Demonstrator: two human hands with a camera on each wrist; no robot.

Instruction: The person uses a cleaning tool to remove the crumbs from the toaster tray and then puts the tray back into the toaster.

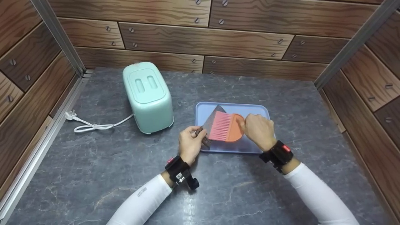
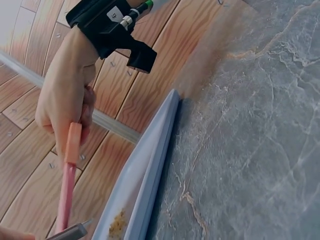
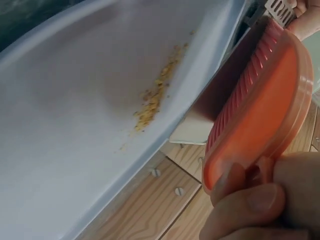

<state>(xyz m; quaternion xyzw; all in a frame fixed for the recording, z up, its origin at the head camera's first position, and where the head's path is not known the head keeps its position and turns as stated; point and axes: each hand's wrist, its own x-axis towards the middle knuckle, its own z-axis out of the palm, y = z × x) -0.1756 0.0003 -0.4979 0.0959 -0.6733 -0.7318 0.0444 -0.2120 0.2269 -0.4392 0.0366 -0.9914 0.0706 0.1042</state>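
Note:
My right hand [image 1: 259, 129] grips an orange brush [image 1: 234, 128] by its rounded back. Its pink bristles [image 1: 220, 125] lie against a thin grey crumb tray [image 1: 208, 122], which is tilted. The left hand [image 1: 190, 143] pinches the crumb tray at its slotted end, thumb on the near side. Both tools are held over a shallow blue tray [image 1: 254, 110]. In the right wrist view, yellow-brown crumbs [image 3: 155, 100] are scattered in a strip along the blue tray's floor. Only a sliver of the left hand and the crumb tray's edge shows in the left wrist view.
To the left of the blue tray stands a mint-green toaster [image 1: 150, 115] with two slot shapes on top. Its white cord [image 1: 103, 126] and plug [image 1: 71, 115] lie on the grey marbled table [image 1: 225, 193]. Wood-patterned panels [image 1: 200, 37] wall the back and sides.

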